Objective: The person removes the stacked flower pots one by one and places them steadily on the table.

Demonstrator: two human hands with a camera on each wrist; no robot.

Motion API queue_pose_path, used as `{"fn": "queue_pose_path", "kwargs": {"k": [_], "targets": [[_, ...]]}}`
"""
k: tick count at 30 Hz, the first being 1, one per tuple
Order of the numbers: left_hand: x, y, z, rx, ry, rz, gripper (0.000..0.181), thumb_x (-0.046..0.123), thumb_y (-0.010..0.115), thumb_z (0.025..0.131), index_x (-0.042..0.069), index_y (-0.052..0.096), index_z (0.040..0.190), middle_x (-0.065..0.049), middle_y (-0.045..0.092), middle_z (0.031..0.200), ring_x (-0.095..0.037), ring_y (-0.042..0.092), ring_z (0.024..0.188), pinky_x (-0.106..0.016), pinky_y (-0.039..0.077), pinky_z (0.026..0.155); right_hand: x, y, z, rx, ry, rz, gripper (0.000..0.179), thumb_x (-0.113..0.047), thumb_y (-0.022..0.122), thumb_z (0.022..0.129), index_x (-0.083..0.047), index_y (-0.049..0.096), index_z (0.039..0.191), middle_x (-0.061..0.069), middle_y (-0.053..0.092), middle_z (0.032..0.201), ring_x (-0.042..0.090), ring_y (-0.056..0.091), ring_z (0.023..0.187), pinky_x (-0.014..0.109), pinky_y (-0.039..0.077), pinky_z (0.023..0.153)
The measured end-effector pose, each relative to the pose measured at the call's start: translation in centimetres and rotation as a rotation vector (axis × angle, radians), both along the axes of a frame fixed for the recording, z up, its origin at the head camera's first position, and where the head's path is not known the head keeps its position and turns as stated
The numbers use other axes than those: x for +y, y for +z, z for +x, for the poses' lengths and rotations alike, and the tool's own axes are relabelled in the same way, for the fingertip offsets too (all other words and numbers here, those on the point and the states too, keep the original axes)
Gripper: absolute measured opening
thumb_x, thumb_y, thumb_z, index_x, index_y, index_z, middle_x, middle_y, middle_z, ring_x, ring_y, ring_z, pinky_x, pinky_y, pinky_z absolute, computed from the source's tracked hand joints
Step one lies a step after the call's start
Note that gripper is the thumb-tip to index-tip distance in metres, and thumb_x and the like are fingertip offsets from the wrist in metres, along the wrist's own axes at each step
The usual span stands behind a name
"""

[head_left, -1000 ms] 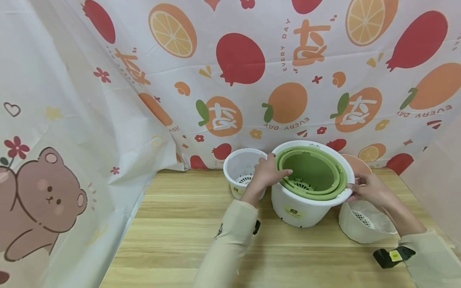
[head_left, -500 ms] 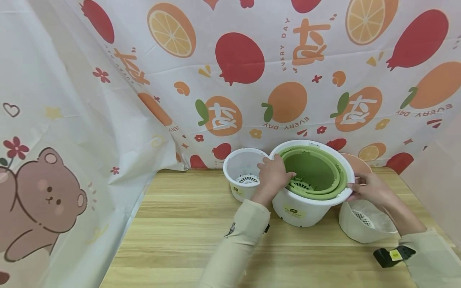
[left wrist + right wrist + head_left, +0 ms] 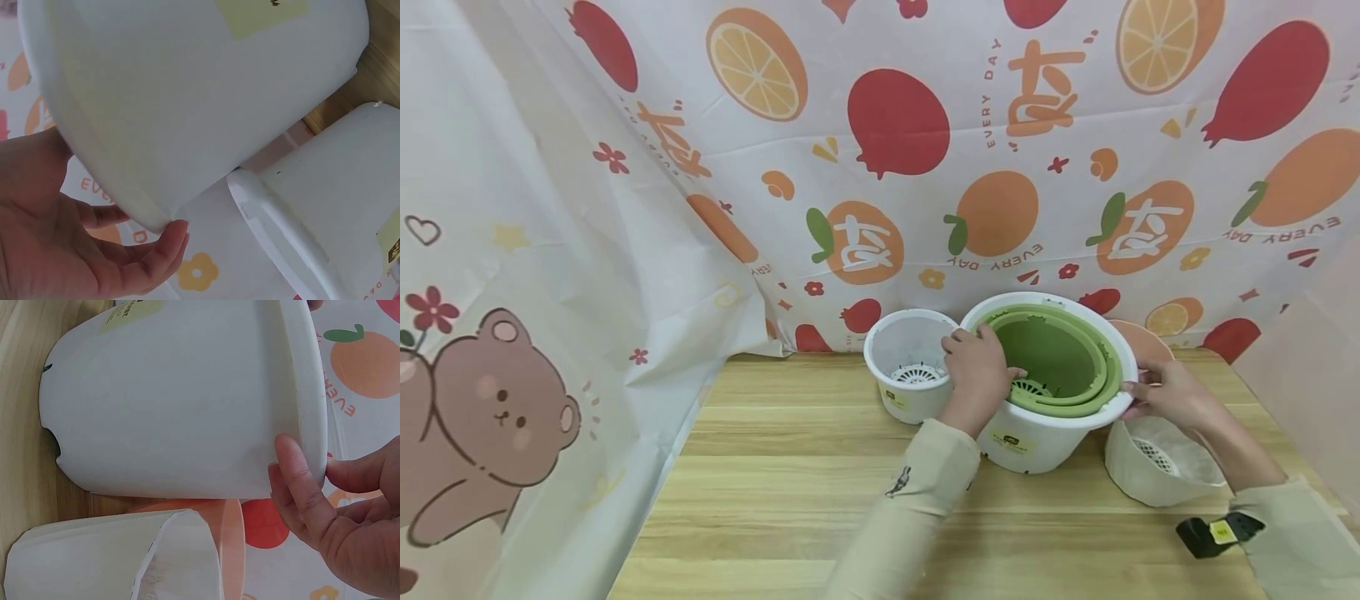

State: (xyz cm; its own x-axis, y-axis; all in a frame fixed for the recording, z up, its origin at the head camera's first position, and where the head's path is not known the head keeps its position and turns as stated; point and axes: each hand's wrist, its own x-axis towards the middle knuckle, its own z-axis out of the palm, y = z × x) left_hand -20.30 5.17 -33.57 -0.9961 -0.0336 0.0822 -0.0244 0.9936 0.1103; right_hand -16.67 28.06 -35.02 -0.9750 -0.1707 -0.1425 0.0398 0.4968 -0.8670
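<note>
A large white flowerpot [image 3: 1030, 442] stands right of the middle, with green flowerpots [image 3: 1052, 354] nested inside it. My left hand [image 3: 977, 371] is at its left rim, thumb reaching over the green opening. In the left wrist view, this hand's loosely curled fingers [image 3: 153, 259] come up to the outer edge of the white rim, while the thumb's end is hidden behind it. On the opposite side, my right hand [image 3: 1172, 396] pinches the white rim; in the right wrist view the thumb and fingers [image 3: 303, 481] lie on either side of it.
A smaller white pot [image 3: 898, 404] with a slotted bottom stands close on the left. To the right sit a cream pot [image 3: 1138, 479] and an orange pot [image 3: 1142, 337], partly behind the large one. Patterned cloth [image 3: 925, 208] hangs behind the wooden table [image 3: 760, 500].
My left hand has slid rightward and slightly nearer along the large pot's rim, uncovering more of the smaller white pot. The right hand keeps its place, and the large pot has hardly shifted.
</note>
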Motion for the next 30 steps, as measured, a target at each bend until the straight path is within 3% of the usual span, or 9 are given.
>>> {"fn": "queue_pose_path", "kwargs": {"k": [6,18,25,30], "targets": [[0.29,-0.20,0.06,0.047,0.013,-0.045,0.072,0.066,0.064,0.066,0.011,0.053,0.111,-0.018,0.052,0.102,-0.027,0.047,0.090,-0.029,0.049,0.067,-0.03,-0.02,0.03,0.000,0.003,-0.009,0.042,0.005,0.044,0.092,0.025,0.026,0.124,0.026,0.050,0.095,0.015,0.063,0.069,0.035,0.055,0.067],[0.61,-0.31,-0.21,0.037,0.005,-0.139,0.071,0.065,0.061,0.070,0.010,0.055,0.115,-0.018,0.054,0.108,-0.028,0.048,0.096,-0.031,0.046,0.075,0.19,-0.02,-0.01,0.014,0.007,-0.006,0.040,0.006,0.045,0.091,0.026,0.029,0.121,0.025,0.050,0.094,0.015,0.063,0.069,0.035,0.055,0.067],[0.65,-0.42,-0.44,0.076,0.015,-0.137,0.028,0.027,0.053,0.090,0.007,0.062,0.106,-0.017,0.056,0.105,-0.028,0.048,0.092,-0.032,0.046,0.074,0.04,0.08,0.08,-0.007,0.004,0.008,0.039,0.004,0.046,0.091,0.025,0.030,0.121,0.024,0.049,0.094,0.015,0.063,0.070,0.032,0.056,0.065],[0.65,-0.47,-0.47,0.090,0.014,-0.132,0.024,0.024,0.051,0.091,0.007,0.063,0.102,-0.017,0.057,0.102,-0.028,0.048,0.091,-0.033,0.045,0.074,-0.01,0.08,0.05,-0.002,0.002,0.010,0.040,0.005,0.046,0.091,0.025,0.030,0.121,0.024,0.049,0.095,0.015,0.063,0.069,0.033,0.056,0.066]]}}
